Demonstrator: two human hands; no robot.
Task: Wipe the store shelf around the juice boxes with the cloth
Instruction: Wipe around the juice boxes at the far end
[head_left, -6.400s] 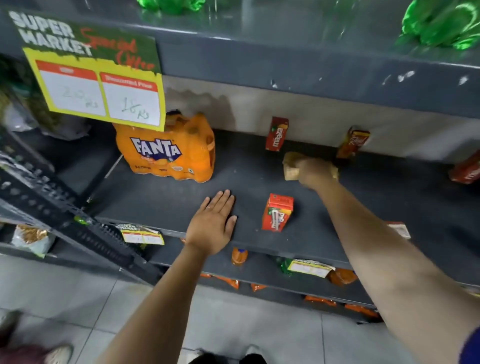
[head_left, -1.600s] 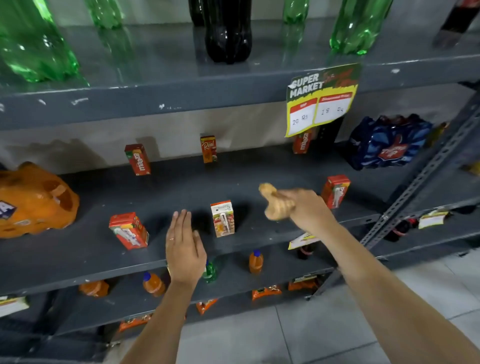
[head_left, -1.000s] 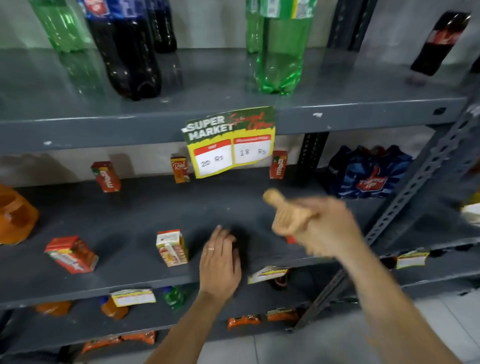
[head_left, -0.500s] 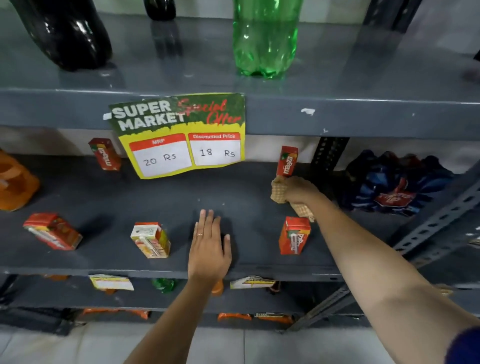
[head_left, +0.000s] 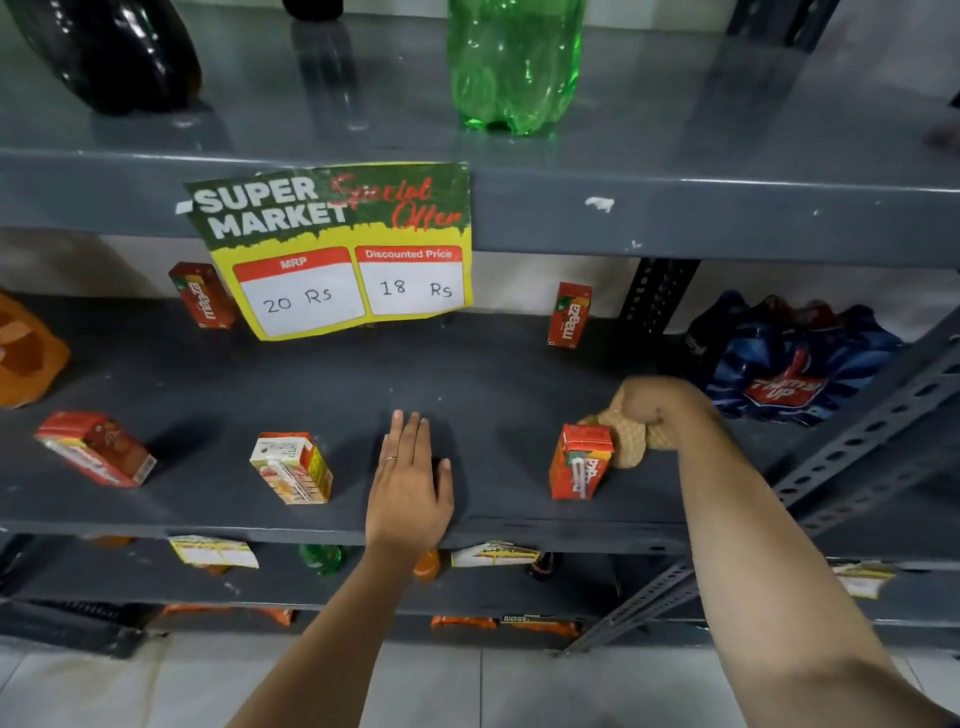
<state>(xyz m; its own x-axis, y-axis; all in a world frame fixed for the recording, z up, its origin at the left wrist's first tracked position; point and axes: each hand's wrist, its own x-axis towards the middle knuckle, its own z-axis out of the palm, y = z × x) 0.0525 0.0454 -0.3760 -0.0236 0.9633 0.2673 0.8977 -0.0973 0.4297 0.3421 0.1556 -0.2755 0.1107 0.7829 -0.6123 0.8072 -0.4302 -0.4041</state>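
Head view of the middle shelf (head_left: 493, 364) during wiping; the right hand (head_left: 652, 408) is closed in a fist around the tan cloth (head_left: 631, 449), which is bunched and pressed to the shelf just behind and right of an upright red juice box (head_left: 581, 462), apparently touching its upper corner; the left hand (head_left: 408, 483) lies flat and open on the shelf near the front edge, fingers together, holding nothing; further boxes stand apart: a yellow-sided juice box (head_left: 293, 467) left of the left hand, a tilted red box (head_left: 96, 449) at far left, and two maaza cartons (head_left: 570, 314) at the back wall; principal risk, as judged: a leftward or forward stroke would drag the cloth into the red box, which looks light and stands near the front edge, so it may topple or slide off the shelf; a loose fold of cloth could also snag its corner; a rightward stroke might catch the blue bottle pack (head_left: 784, 364)
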